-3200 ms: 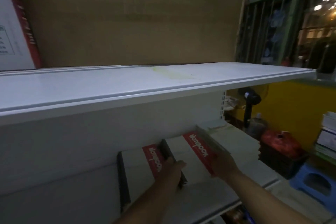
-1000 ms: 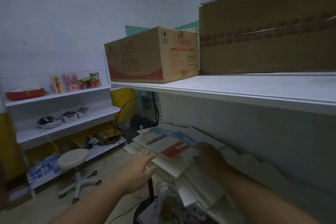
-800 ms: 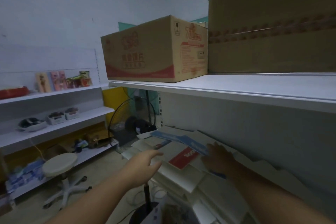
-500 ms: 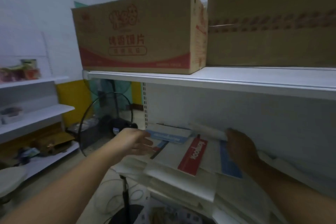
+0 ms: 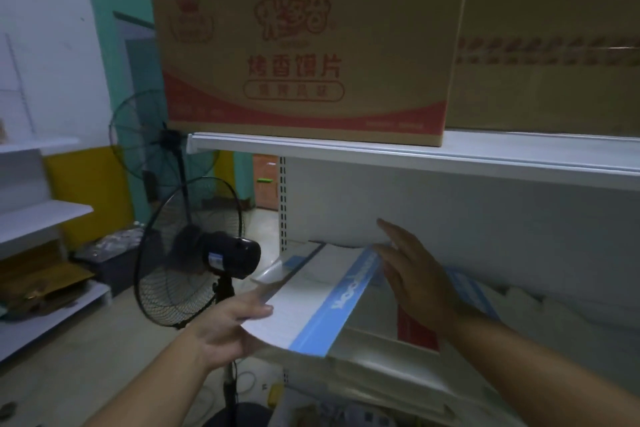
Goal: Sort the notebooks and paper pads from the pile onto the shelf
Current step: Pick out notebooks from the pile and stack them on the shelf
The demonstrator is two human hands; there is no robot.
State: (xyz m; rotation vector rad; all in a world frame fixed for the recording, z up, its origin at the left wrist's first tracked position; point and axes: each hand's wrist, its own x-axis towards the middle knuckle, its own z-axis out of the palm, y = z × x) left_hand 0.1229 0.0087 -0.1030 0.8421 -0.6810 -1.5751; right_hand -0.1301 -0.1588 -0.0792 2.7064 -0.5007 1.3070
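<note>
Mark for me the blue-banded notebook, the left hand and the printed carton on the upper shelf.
blue-banded notebook [image 5: 304, 302], head view, white cover left of the blue band.
left hand [image 5: 225, 333], head view, middle of the hand.
printed carton [image 5: 304, 55], head view, middle of its front face.

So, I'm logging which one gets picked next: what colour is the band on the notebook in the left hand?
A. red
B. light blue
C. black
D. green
B: the left hand pinches the near edge of a white notebook with a light blue band; a red-banded notebook lies lower down.
</note>
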